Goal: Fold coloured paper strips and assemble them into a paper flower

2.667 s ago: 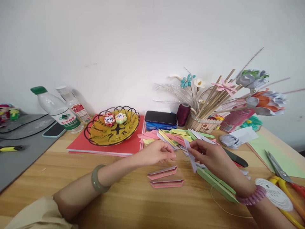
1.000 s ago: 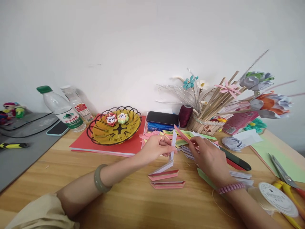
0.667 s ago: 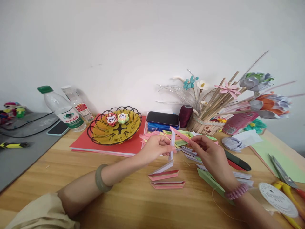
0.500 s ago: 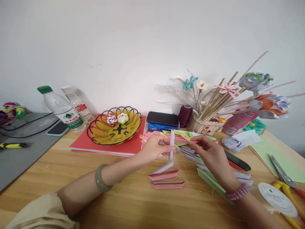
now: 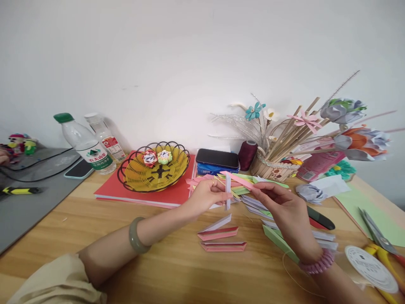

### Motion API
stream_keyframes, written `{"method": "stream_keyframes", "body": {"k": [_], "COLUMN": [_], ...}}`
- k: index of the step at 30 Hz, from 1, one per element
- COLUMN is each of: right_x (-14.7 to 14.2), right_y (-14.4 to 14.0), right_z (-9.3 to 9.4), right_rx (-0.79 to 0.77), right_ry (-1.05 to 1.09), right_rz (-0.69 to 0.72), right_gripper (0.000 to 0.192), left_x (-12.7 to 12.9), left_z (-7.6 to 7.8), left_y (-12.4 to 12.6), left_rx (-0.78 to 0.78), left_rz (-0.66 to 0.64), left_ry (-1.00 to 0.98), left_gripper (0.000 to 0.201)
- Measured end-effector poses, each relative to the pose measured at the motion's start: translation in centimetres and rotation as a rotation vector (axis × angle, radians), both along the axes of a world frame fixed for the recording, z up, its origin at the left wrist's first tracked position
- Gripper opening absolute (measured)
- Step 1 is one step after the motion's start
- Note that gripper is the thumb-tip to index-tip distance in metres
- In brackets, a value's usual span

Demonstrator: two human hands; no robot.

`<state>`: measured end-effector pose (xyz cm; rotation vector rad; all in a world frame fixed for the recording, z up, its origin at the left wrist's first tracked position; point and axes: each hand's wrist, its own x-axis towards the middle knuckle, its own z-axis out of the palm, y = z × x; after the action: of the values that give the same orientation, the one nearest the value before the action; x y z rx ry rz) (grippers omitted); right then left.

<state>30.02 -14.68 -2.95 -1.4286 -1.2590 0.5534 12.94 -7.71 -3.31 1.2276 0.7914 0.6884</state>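
My left hand (image 5: 207,195) pinches a folded white paper strip (image 5: 228,192) and holds it upright above the wooden table (image 5: 95,228). My right hand (image 5: 283,209) holds a folded pink paper strip (image 5: 237,179) that slants up to the left, its tip close to the white strip. Below the hands lie three folded strips in a row (image 5: 221,234), one white and two pink. Behind the hands is a loose pile of pink, yellow, green and white folded strips (image 5: 247,185). Green strips (image 5: 278,240) lie under my right wrist.
A yellow wire basket (image 5: 155,171) with two paper flowers sits on red card (image 5: 142,194). Two water bottles (image 5: 85,143), a phone (image 5: 79,169) and a grey mat (image 5: 28,202) are left. A black case (image 5: 217,158), thread spool (image 5: 247,154), stick-and-flower holder (image 5: 275,166), scissors (image 5: 379,240) and wire reel (image 5: 370,269) are right.
My left hand took a white strip and raised it upright. My right hand picked a pink strip from the pile and brought it toward the white one.
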Motion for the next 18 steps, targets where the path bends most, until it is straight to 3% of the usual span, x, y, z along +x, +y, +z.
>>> {"method": "stream_keyframes", "body": {"k": [6, 11, 15, 18], "right_x": [-1.0, 0.2, 2.1, 3.2], "right_y": [-0.7, -0.7, -0.4, -0.5], "right_z": [-0.1, 0.2, 1.2, 2.3], "right_rx": [0.157, 0.206, 0.056, -0.057], "right_ry": [-0.068, -0.124, -0.267, -0.541], "right_rz": [-0.034, -0.159, -0.082, -0.259], "right_gripper": [0.015, 0.013, 0.02, 0.026], "left_x": [0.1, 0.0, -0.1, -0.1], "left_z": [-0.1, 0.2, 0.0, -0.3], "left_y": [0.0, -0.1, 0.1, 0.2], "left_rx": [-0.085, -0.136, -0.108, -0.101], "left_rz": [0.058, 0.102, 0.155, 0.193], "left_ry": [-0.039, -0.103, -0.137, -0.151], "left_gripper": [0.025, 0.025, 0.028, 0.029]}}
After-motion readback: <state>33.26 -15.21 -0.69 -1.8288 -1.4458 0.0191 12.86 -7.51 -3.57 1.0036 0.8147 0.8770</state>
